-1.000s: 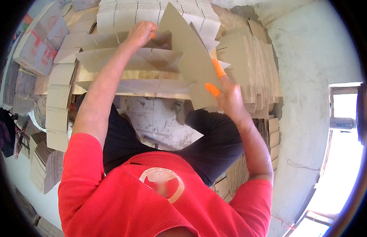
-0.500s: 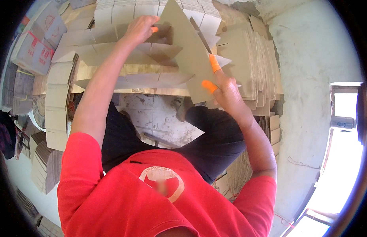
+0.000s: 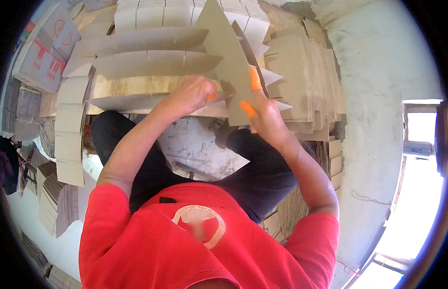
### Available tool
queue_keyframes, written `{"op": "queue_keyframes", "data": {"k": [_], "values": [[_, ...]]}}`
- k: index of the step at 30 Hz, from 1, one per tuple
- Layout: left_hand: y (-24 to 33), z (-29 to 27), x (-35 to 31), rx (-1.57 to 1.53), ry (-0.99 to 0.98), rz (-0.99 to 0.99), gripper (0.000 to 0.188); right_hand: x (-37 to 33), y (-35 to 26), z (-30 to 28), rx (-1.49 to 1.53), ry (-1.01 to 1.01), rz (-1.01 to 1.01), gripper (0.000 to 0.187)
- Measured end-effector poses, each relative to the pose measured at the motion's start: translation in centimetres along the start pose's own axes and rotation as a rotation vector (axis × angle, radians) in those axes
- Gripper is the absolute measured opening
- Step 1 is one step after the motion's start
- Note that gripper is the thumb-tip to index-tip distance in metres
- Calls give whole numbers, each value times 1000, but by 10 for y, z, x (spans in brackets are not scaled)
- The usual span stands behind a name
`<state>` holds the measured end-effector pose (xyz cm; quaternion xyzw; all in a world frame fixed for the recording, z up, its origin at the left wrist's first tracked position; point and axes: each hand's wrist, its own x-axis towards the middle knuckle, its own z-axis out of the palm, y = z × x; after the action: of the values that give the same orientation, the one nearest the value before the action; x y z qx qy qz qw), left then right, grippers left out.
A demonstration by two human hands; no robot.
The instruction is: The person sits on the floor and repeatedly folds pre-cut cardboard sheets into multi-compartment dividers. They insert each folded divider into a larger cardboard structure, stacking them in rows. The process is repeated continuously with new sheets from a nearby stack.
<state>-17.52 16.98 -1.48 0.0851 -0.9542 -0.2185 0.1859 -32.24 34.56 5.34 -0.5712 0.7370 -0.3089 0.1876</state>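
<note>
Cardboard divider (image 3: 227,67), pinched in right hand (image 3: 269,117), slants over the edge of wooden table (image 3: 137,85), above floor (image 3: 197,140); can't tell the grip of left hand (image 3: 195,94).

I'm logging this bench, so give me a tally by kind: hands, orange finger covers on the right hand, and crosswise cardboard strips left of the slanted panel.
Hands: 2 (left hand, right hand)
Right-hand finger covers: 2 (index cover, thumb cover)
Crosswise cardboard strips: 3 (rear strip, middle strip, near strip)
Total: 7
</note>
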Motion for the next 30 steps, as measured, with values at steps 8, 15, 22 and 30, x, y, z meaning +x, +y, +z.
{"op": "queue_keyframes", "data": {"k": [8, 15, 22, 30], "values": [[9, -11, 1, 33, -5, -16, 6, 0, -23, -28, -18, -114, 90, 79], [11, -10, 1, 17, -12, -1, 6, -8, -12, 3, -28, -66, 141, 75], [10, -10, 1, -15, -21, -22, 4, 10, -28, -13, 83, -170, 143, 77], [3, -6, 0, -29, -169, -52, 15, -11, 15, 33, -193, -231, 99, 77]]}}
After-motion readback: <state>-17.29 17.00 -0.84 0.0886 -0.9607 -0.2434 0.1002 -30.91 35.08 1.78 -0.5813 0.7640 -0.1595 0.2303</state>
